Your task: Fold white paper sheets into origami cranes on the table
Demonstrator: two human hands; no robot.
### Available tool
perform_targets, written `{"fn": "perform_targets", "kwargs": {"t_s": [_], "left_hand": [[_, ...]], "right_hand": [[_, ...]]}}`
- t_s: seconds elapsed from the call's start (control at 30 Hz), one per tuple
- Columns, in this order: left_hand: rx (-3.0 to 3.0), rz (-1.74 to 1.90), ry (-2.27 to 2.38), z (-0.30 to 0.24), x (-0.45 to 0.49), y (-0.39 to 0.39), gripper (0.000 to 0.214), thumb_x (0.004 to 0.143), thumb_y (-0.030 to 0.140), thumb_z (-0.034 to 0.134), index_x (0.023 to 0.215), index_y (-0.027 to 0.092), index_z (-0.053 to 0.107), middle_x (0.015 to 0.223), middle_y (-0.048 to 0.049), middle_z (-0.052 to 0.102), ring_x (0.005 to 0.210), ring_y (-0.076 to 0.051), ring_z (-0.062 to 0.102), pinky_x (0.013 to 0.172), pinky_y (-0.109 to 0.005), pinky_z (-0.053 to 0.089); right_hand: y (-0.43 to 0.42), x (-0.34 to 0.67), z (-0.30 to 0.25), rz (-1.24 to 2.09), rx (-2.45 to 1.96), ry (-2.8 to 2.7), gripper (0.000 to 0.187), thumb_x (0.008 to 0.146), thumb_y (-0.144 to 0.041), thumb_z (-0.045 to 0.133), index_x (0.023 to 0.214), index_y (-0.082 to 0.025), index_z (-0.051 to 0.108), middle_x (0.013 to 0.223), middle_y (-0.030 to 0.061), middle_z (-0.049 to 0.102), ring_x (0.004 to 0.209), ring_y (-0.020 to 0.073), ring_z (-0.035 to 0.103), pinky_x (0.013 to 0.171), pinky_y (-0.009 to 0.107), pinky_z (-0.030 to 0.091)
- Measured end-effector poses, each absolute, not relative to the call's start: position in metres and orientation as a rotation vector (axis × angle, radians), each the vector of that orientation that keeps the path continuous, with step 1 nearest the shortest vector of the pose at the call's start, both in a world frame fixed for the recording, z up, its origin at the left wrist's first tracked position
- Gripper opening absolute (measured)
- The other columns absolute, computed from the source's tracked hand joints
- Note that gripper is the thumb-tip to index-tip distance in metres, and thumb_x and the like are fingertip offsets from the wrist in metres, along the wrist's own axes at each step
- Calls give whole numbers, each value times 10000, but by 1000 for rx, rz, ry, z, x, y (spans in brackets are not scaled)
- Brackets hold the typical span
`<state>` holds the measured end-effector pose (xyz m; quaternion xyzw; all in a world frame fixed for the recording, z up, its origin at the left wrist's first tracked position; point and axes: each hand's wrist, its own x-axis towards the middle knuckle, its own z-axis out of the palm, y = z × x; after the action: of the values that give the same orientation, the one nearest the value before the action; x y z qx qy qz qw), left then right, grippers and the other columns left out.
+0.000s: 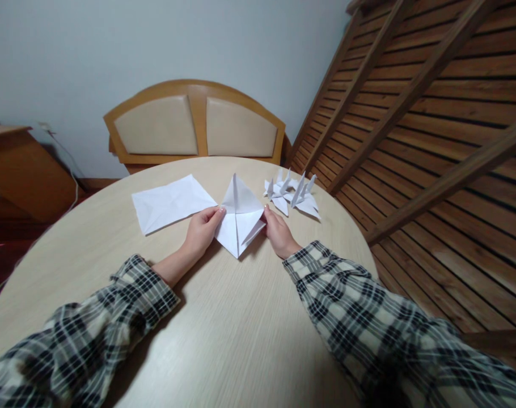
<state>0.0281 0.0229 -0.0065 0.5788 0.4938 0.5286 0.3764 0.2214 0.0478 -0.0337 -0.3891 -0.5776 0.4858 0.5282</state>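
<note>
A folded sheet of white paper (pixel 236 218), diamond-shaped with a crease down its middle, is held just above the table between both hands. My left hand (pixel 203 228) pinches its left corner, thumb on top. At the right corner my right hand (pixel 278 231) grips the paper, its thumb along the edge and the other fingers mostly hidden behind. A loose flap shows on the lower right side of the folded paper. Behind my left hand lies a flat stack of creased white paper (pixel 168 201). Several folded paper cranes (pixel 298 195) stand together beyond my right hand.
The round light wood table (pixel 241 340) fills the lower view. Past its far edge stands a wooden headboard (pixel 202 119) with two pale panels. A slatted wooden structure (pixel 432 141) slopes along the right. At the far left are a wooden cabinet (pixel 24 170) and a cable (pixel 75 184).
</note>
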Motion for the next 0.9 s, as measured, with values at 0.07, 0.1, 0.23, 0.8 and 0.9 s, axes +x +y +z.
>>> {"fn": "perform_targets", "kwargs": {"t_s": [0.07, 0.1, 0.23, 0.8, 0.9], "left_hand": [[1478, 1353, 1265, -8, 28, 24, 251, 825, 389, 600, 780, 155, 677, 730, -39, 639, 621, -134, 504, 533, -246, 376], [1478, 1351, 1269, -8, 27, 24, 254, 826, 392, 597, 781, 154, 677, 727, -39, 638, 618, -135, 502, 531, -246, 375], [1485, 1338, 1283, -9, 27, 25, 257, 824, 390, 599, 788, 148, 678, 717, -35, 635, 613, -134, 501, 526, -243, 369], [1478, 1270, 1160, -10, 29, 26, 285, 791, 417, 629, 814, 138, 686, 698, -31, 625, 587, -131, 487, 528, -244, 356], [1498, 1274, 1149, -10, 30, 26, 276, 784, 414, 635, 796, 143, 685, 685, -24, 619, 583, -130, 484, 532, -245, 363]], "right_hand": [[49, 222, -36, 1205, -939, -1359, 515, 893, -661, 413, 839, -194, 623, 849, 50, 638, 805, 183, 566, 746, 330, 442], [49, 222, -37, 1213, -937, -1353, 511, 894, -658, 414, 844, -195, 625, 857, 53, 640, 811, 185, 568, 747, 332, 443], [48, 222, -34, 1158, -882, -1391, 442, 875, -613, 498, 953, -204, 644, 1017, 70, 663, 944, 204, 580, 867, 363, 439], [40, 215, -24, 1339, -819, -1400, 375, 768, -538, 684, 898, -222, 529, 824, -7, 586, 742, 149, 543, 683, 297, 421], [40, 215, -24, 1324, -826, -1409, 373, 754, -525, 699, 886, -224, 525, 834, -8, 586, 757, 149, 549, 696, 300, 432]]}}
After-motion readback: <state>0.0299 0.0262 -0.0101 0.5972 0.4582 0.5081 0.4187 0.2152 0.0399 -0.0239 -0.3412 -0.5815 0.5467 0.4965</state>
